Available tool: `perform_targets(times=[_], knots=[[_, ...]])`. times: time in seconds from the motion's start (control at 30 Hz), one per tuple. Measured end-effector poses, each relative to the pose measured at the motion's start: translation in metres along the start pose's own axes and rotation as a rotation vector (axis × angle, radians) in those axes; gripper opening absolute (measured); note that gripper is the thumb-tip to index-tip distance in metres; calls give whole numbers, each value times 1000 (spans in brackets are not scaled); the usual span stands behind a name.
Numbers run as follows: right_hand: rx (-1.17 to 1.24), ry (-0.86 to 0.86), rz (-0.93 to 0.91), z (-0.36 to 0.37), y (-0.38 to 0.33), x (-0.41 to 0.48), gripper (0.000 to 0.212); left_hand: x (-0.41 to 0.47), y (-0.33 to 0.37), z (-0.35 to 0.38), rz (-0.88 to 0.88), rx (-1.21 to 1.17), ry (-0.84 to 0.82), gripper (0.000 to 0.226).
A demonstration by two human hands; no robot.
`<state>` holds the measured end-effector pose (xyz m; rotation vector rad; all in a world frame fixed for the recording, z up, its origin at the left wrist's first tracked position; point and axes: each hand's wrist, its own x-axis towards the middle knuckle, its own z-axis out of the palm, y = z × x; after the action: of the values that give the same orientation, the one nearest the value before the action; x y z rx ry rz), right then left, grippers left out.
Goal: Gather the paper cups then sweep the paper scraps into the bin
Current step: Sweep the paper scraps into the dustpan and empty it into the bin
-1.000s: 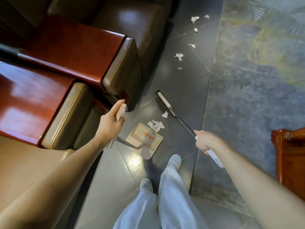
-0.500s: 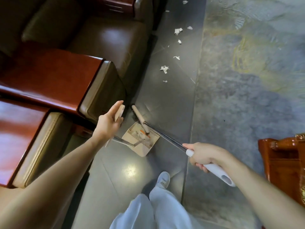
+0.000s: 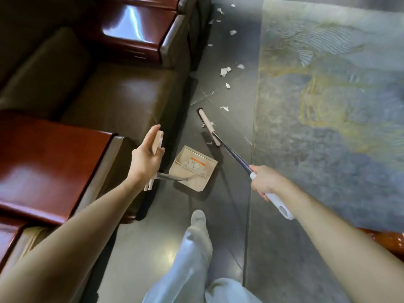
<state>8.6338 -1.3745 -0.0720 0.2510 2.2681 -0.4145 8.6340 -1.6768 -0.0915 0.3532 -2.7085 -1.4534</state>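
The broom (image 3: 207,127) is held in the right hand (image 3: 264,182), whose fingers are wrapped round the white grip at the top of the shaft. Its head is set on the dark floor (image 3: 218,215) just beyond the dustpan (image 3: 203,178). The dustpan is rested on the floor beside the sofa (image 3: 113,99), and its upright handle is gripped near the top by the left hand (image 3: 145,159). A few scraps are seen lying in its tray. More paper scraps (image 3: 225,71) are scattered further along the floor, between the sofa and the rug (image 3: 328,106). Being light and limp, they are likely to be flicked aside, so short, gentle strokes are called for. No paper cups are seen.
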Motion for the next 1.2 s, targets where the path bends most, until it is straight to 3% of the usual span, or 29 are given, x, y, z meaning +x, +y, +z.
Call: perform_targets(times=[0.3,0.53,0.73,0.87,0.93,1.07,1.2], knots=[[-17,97,7,-89,-17,144,51,129,13,56,-100,2,-95,60],[-224,-3,-30,-178,-48,234,57,199,30,88,-204,-10,-41,62],[-526,-267,-115,-218,-59,264,71,238,43,98,-289,-35,71,63],[-579,-462,-157,-245,-45,252,77,260,61,119,-283,-33,50,63],[-516,-510,-144,-264,-33,247,80,273,69,123,-255,-15,44,63],[-111,-491,-51,-300,-9,258,80,297,77,125,-202,15,10,62],[-88,-392,-103,-321,-5,265,80,321,90,138,-178,-21,17,63]])
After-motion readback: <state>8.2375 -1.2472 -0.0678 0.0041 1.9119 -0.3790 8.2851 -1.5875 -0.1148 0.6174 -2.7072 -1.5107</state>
